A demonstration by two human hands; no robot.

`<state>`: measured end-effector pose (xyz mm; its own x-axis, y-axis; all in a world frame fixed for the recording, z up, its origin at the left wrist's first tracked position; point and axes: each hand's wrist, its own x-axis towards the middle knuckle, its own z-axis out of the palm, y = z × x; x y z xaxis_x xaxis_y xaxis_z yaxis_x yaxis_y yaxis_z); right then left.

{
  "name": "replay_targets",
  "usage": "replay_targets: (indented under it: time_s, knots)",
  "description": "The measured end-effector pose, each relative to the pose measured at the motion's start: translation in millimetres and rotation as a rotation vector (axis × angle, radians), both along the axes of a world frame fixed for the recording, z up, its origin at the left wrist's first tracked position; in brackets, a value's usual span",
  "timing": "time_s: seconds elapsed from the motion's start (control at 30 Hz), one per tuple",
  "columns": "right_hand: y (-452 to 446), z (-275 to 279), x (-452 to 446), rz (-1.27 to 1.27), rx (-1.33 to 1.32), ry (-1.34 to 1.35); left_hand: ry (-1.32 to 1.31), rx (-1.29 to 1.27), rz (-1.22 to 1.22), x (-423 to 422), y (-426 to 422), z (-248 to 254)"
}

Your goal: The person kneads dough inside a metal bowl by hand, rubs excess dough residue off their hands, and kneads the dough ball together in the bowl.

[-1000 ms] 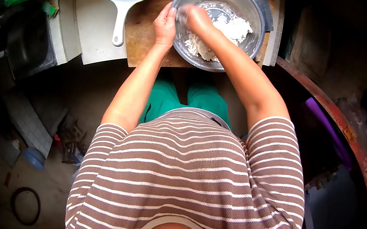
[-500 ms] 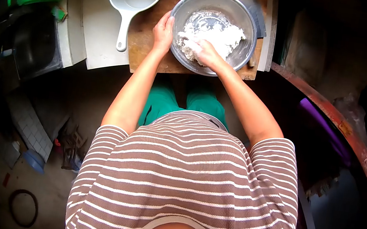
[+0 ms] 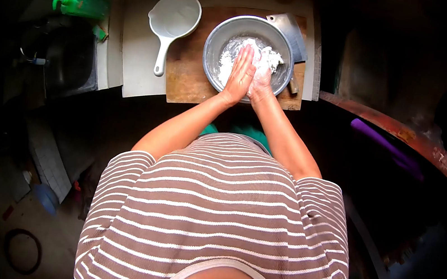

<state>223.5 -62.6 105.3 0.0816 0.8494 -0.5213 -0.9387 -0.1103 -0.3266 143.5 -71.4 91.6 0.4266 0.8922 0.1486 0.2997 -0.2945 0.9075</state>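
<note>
A round grey bowl stands on a wooden board, with crumbly white dough inside. Both of my hands are over the bowl, side by side and close together. My left hand has its fingers stretched out and pointing forward, against the other hand. My right hand is coated in white flour, with its palm turned toward the left one. Whether any dough lies between the palms cannot be made out.
A white ladle-like scoop lies left of the bowl. A cleaver's blade and handle show at the bowl's right. Further left are a green pump bottle and a dark sink.
My left hand has let go of the bowl's left rim and come over the bowl beside my right hand. The view has shifted, so the bowl and board appear lower.
</note>
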Motion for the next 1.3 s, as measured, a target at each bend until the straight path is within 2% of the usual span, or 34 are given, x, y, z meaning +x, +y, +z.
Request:
replay_targets:
  time_s: [0.07,0.13,0.2,0.27,0.3,0.33,0.4,0.47,0.5,0.53,0.57,0.6,0.63,0.67,0.73,0.77,0.87,0.9,0.93,1.0,1.03,1.07,1.13,1.2,1.27,1.3]
  knots:
    - [-6.6,4.6,-0.2,0.015,0.082,-0.029,-0.027,-0.013,0.013,5.6,10.5,3.3]
    - [-10.3,34.4,-0.1,0.114,0.096,-0.135,-0.066,-0.178,0.143,14.4,33.0,-0.8]
    - [-22.3,58.6,-5.8,0.226,0.186,-0.292,-0.433,-0.678,0.181,13.6,54.3,2.9]
    - [-23.9,61.5,-8.5,0.26,0.15,-0.387,-0.403,-0.65,0.153,15.1,46.3,37.0]
    - [-20.8,58.0,-11.0,0.262,0.153,-0.394,-0.41,-0.647,0.152,17.3,42.8,60.5]
    - [-15.1,47.3,-12.9,0.258,0.102,-0.503,-0.524,-0.878,0.263,20.5,39.7,83.9]
    - [-2.2,24.7,-13.8,0.25,-0.021,-0.676,-0.638,-1.115,0.365,21.9,38.6,89.8]
    - [13.4,-1.8,-6.1,0.271,-0.08,-0.883,-0.766,-1.192,0.365,19.4,34.8,60.1]
    - [22.2,-22.5,2.7,0.304,-0.013,-1.133,-0.914,-1.151,0.334,18.9,34.5,49.9]
    - [27.1,-41.2,11.5,0.372,0.114,-1.546,-0.916,-1.16,0.328,14.0,39.5,41.5]
    - [27.5,-53.2,19.1,0.381,0.237,-1.906,-0.802,-1.159,0.215,7.8,46.7,32.5]
    - [24.2,-23.1,22.4,0.57,0.233,-2.092,-0.692,-1.152,0.102,4.1,51.5,26.8]
    - [21.8,-12.5,12.6,0.569,0.121,-2.041,-0.581,-1.153,0.165,1.2,56.0,51.0]
    - [17.7,-16.1,3.6,0.586,0.107,-2.048,-0.592,-1.17,0.162,-0.1,58.6,43.5]
    - [14.9,-28.5,-9.3,0.296,0.281,-1.919,-0.482,-1.095,0.168,2.0,73.3,23.4]
    - [14.2,-29.5,-11.9,0.299,0.176,-1.941,-0.481,-1.092,0.232,3.0,74.0,19.2]
    - [8.9,-15.7,-11.8,0.413,0.162,-1.863,-0.589,-1.12,0.235,-2.7,71.0,32.7]
    - [8.6,6.3,-25.0,0.255,0.105,-1.626,-0.641,-1.191,0.258,-4.8,72.9,32.4]
    - [11.7,4.6,-33.8,0.077,0.098,-1.51,-0.693,-1.265,0.282,-5.8,73.9,25.4]
    - [16.3,19.7,-38.0,-0.102,0.086,-1.231,-0.834,-1.233,0.099,-10.7,71.2,16.2]
    - [14.2,46.3,-38.8,-0.142,0.039,-0.75,-0.822,-1.368,0.133,-17.6,72.1,14.4]
    - [14.6,41.8,-32.1,-0.196,0.114,-0.656,-0.803,-1.501,0.17,-24.8,73.2,13.0]
    - [11.4,35.2,-24.7,-0.27,0.07,-0.506,-0.898,-1.518,0.145,-27.3,72.3,3.3]
    - [7.7,24.3,-23.5,-0.263,0.053,-0.467,-0.999,-1.52,0.122,-26.0,74.7,-4.0]
    - [3.6,12.0,-20.8,-0.315,0.107,-0.327,-1.154,-1.51,0.18,-23.8,75.2,-9.0]
    - [4.1,16.2,-23.5,-0.345,0.059,-0.287,-1.144,-1.555,0.314,-21.9,76.0,10.7]
